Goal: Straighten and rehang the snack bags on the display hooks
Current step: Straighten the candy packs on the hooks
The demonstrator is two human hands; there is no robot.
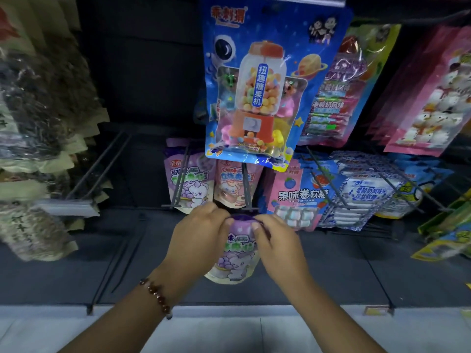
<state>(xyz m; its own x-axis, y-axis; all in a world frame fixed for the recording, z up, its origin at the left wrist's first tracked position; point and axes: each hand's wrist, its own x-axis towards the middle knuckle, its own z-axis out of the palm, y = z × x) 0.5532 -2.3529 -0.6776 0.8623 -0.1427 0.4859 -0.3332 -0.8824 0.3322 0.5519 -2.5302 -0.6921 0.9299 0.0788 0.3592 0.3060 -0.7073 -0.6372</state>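
1. The purple snack bag (235, 253) is held at 6 o'clock of the blue candy-machine pack (265, 85), just below the tip of a display hook (248, 192).
2. Its top left corner is pinched by the left hand (201, 230), fingers curled.
3. Its top right corner is pinched by the right hand (276, 240), fingers curled narrowly.

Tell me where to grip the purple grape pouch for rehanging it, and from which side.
Grip the purple grape pouch at its flat top edge, one corner each side, coming from the front. The left hand and right hand already pinch there. The body bulges and hangs free, so the thin top strip probably gives the best control near the hook.
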